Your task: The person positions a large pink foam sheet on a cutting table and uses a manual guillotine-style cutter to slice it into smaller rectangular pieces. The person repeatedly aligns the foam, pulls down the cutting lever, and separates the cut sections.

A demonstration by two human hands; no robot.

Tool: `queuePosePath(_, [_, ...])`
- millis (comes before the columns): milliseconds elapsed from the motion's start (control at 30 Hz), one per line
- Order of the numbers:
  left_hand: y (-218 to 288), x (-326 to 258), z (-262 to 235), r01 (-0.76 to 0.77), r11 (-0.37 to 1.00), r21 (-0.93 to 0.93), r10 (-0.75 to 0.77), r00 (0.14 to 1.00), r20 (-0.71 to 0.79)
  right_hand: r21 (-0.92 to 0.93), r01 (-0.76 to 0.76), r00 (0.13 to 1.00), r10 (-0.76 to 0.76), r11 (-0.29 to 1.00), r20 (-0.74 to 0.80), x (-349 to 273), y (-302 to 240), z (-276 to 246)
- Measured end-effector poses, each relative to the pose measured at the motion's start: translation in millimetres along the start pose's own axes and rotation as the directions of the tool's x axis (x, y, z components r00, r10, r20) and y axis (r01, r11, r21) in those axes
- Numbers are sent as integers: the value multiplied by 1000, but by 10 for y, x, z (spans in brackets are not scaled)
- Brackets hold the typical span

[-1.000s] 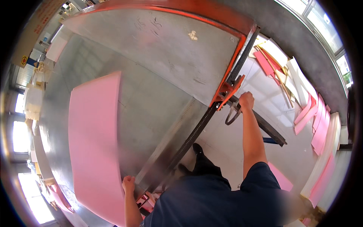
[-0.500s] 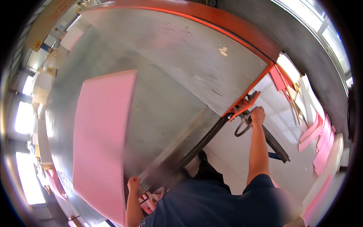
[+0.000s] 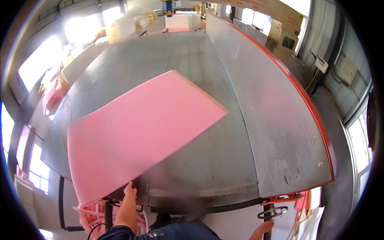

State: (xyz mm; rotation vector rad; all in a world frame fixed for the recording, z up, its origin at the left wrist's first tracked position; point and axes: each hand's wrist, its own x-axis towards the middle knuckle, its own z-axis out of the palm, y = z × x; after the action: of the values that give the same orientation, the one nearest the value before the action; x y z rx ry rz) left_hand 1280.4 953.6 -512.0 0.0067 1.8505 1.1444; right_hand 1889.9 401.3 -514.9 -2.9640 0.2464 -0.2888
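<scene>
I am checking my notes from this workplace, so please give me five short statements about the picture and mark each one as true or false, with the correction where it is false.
1. The pink sheet lies on the grey metal table. True.
2. The left hand is at the sheet's far edge. False: the left hand is at its near edge.
3. The right hand is close to the handwheel. True.
4. The sheet is rolled into a tube. False: the sheet is spread out flat.
5. The orange edging runs along the table's left side. False: the orange edging runs along the right side.
</scene>
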Motion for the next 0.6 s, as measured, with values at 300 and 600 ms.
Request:
queuePosePath(300, [828, 1123, -126, 293, 662, -690, -133, 952, 277, 697, -417, 708, -272, 583, 651, -2591, -2620, -173])
queuePosePath(600, [2593, 169, -1407, -173, 894, -413, 315, 898, 306, 408, -905, 197, -729, 122, 655, -4407, -6275, -477])
